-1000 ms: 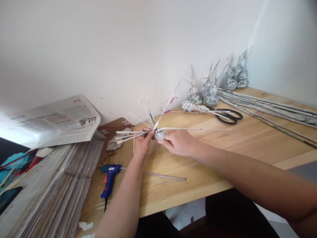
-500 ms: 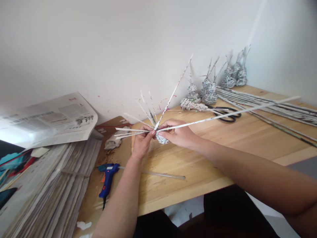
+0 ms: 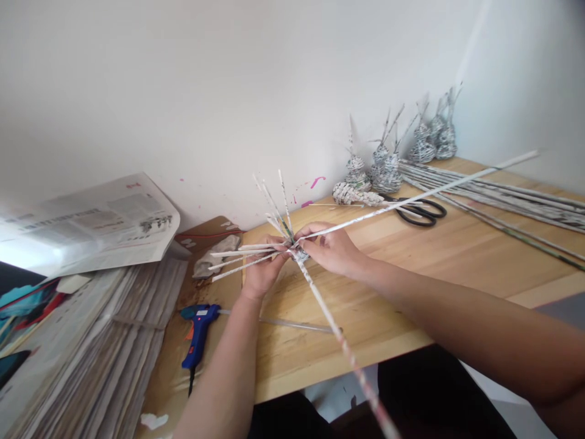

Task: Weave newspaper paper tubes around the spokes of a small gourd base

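Note:
Between my hands is a small woven piece of rolled newspaper tubes (image 3: 301, 252), partly hidden by my fingers. My left hand (image 3: 265, 268) is closed round its left side, and several short paper tubes fan out to the left and upward from there. My right hand (image 3: 333, 245) pinches at the right side, where a long white paper tube (image 3: 388, 208) runs out to the right above the wrist. Another long paper tube (image 3: 336, 329) with reddish marks slants from the weave down toward me, its near end blurred.
On the wooden table (image 3: 402, 305), black-handled scissors (image 3: 420, 212) lie beside a bundle of long paper tubes (image 3: 512, 198). Several woven paper figures (image 3: 386, 167) stand along the wall. At left are a blue glue gun (image 3: 197, 335), a glue stick (image 3: 297, 324) and stacked newspapers (image 3: 105, 341).
The reddish-marked tube has swung from pointing up and right to pointing down toward me. The long white tube has tilted up slightly, and the short tubes on the left have turned.

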The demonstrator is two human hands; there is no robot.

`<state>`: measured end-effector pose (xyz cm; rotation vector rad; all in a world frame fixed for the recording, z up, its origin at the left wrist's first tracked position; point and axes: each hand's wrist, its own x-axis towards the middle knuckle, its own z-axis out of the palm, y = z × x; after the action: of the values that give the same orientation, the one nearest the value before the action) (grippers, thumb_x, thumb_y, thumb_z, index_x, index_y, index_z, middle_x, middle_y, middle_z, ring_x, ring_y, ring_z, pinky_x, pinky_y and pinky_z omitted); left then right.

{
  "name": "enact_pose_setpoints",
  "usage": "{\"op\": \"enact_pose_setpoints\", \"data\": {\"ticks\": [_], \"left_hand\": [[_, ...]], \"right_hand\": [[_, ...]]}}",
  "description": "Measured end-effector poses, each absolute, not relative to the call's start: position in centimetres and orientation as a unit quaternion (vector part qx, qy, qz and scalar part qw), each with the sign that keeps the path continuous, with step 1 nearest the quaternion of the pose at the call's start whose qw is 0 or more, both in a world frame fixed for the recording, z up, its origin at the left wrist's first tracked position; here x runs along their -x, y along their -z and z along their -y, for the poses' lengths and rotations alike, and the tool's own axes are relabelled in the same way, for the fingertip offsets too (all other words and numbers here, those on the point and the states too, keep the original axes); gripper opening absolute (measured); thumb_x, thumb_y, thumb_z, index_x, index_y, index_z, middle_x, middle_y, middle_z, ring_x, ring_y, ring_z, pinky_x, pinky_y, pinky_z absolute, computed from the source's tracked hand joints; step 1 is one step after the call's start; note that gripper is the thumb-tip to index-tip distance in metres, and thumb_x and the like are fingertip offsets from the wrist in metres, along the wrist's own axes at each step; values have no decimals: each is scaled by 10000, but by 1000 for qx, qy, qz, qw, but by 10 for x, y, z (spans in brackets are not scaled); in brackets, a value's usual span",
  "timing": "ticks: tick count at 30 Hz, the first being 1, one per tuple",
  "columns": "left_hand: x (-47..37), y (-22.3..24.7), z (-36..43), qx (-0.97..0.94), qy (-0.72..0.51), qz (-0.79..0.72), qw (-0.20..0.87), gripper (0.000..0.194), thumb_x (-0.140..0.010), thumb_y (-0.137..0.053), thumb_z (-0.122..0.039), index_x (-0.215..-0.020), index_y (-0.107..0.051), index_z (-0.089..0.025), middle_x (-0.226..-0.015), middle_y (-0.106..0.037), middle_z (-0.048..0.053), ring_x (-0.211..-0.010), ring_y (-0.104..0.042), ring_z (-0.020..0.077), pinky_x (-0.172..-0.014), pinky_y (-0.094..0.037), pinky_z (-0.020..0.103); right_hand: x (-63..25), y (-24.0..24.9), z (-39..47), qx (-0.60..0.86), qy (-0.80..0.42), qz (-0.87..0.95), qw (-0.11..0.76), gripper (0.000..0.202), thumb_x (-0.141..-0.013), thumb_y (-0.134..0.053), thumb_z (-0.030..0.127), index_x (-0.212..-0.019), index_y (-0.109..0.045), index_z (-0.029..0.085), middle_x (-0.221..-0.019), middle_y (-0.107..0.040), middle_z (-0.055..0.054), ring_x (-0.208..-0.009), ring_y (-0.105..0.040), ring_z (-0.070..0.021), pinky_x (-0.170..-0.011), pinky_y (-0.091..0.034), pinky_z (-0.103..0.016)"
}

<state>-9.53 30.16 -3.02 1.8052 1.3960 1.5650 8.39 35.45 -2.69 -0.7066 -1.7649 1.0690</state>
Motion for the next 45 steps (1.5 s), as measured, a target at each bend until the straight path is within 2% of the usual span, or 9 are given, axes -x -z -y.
{"op": "enact_pose_setpoints", "data": {"ticks": [2,7,16,21,29,34,39,45], "left_hand": [[93,29,-300,-646,-554,-494,177,241,-733,-801,-345,-706,-614,-196,-772,-700,7,-741,-673,169,-713,-545,301],[91,29,-300,-646,-562,-488,170,199,-759,-763,-311,-712,-605,-200,-773,-702,10,-738,-679,178,-704,-541,305],[92,32,-301,-628,-582,-492,159,176,-763,-754,-295,-710,-620,-194,-806,-714,23,-767,-688,174,-725,-550,296],[94,33,-299,-639,-586,-481,132,203,-791,-741,-281,-702,-579,-198,-867,-731,25,-827,-696,177,-769,-549,299],[89,21,-295,-665,-573,-477,37,216,-857,-687,-290,-701,-564,-205,-876,-736,31,-829,-691,171,-755,-554,306],[83,20,-295,-663,-603,-440,57,214,-840,-706,-243,-696,-556,-192,-854,-730,29,-816,-695,171,-749,-555,307],[86,25,-294,-677,-588,-436,73,155,-865,-677,-215,-735,-596,-188,-907,-727,48,-834,-691,180,-752,-543,313],[95,31,-295,-708,-548,-437,84,91,-861,-686,-218,-788,-635,-195,-939,-718,64,-883,-674,203,-810,-514,354]], "right_hand": [[-84,26,-354,279,-438,719,462,140,-821,-597,120,-847,-717,187,-838,-755,-26,-764,-686,-151,-714,-519,-265],[-86,23,-353,271,-441,720,462,164,-799,-581,88,-802,-713,184,-809,-749,-15,-736,-678,-143,-672,-499,-243],[-86,25,-354,261,-334,749,509,132,-764,-647,90,-707,-701,196,-752,-747,-6,-717,-656,-148,-694,-477,-269],[-89,23,-350,213,-235,775,547,59,-805,-676,149,-795,-706,198,-812,-754,-39,-801,-664,-189,-787,-503,-337],[-89,24,-348,136,-160,812,544,195,-850,-615,96,-930,-698,253,-949,-772,-21,-946,-671,-212,-942,-524,-410],[-91,23,-344,164,-183,789,563,196,-839,-611,92,-960,-673,233,-924,-745,-45,-956,-639,-214,-873,-552,-377],[-92,20,-343,164,-198,783,567,297,-847,-570,61,-1086,-660,213,-984,-731,-62,-947,-624,-197,-862,-549,-351],[-91,22,-346,175,-175,804,541,124,-848,-617,109,-868,-672,219,-793,-698,-38,-847,-600,-199,-785,-526,-336]]}}
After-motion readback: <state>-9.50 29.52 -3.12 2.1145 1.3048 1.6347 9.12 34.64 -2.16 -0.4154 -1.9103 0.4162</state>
